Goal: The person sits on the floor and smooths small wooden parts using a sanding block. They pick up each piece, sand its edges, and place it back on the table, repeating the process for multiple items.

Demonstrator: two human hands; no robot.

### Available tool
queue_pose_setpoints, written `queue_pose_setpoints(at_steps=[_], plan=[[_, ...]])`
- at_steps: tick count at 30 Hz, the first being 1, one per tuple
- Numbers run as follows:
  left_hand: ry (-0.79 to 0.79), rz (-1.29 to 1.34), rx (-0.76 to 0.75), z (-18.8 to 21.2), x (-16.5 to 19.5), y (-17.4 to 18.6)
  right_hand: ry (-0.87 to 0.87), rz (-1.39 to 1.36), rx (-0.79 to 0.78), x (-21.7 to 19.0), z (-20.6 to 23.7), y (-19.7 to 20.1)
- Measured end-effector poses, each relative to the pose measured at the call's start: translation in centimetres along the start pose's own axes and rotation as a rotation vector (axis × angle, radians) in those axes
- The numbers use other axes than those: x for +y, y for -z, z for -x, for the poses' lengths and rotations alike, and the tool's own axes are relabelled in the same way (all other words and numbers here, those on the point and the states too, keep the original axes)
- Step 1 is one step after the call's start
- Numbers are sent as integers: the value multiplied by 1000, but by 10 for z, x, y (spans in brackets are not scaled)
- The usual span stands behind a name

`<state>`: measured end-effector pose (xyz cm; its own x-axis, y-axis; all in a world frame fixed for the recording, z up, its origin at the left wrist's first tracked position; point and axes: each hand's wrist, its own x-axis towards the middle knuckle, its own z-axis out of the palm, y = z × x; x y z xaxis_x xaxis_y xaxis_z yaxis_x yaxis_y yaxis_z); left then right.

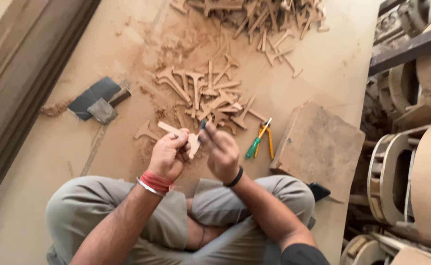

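Note:
My left hand (167, 155) grips a small T-shaped wooden piece (178, 132) in front of my crossed legs. A red thread band and a metal bangle circle that wrist. My right hand (220, 152), wearing a black wristband, holds a small dark tool (202, 125) whose tip touches the piece. Just beyond both hands lies a pile of similar cut wooden pieces (206, 93) on the brown board floor (318, 59), amid sawdust.
A green-handled screwdriver and a yellow-handled tool (260, 139) lie right of my hands. A flat square slab (318, 147) sits further right. Dark sandpaper sheets and a block (97, 100) lie to the left. More wooden pieces (269, 19) are heaped at the top; curved wooden frames (406, 167) stand at right.

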<state>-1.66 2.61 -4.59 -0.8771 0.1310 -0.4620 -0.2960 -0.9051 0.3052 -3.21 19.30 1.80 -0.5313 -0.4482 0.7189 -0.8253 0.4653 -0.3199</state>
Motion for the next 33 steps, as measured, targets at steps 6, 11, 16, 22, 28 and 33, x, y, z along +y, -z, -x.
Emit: queue_pose_setpoints(at_steps=[6, 11, 16, 22, 28, 33], plan=[[54, -1, -27, 4, 1, 1, 137, 38, 29, 12, -5, 4], [56, 2, -84, 7, 2, -3, 87, 10, 72, 4, -1, 7], [58, -19, -22, 10, 6, -5, 194, -91, 100, 6, -7, 3], [-37, -264, -25, 10, 5, -9, -501, -447, -6, 20, -8, 4], [-107, -259, 35, 11, 6, -12, -549, -445, -140, -10, 10, 6], [-138, -143, 134, 9, 11, -12, 24, 88, -180, -22, -11, 16]])
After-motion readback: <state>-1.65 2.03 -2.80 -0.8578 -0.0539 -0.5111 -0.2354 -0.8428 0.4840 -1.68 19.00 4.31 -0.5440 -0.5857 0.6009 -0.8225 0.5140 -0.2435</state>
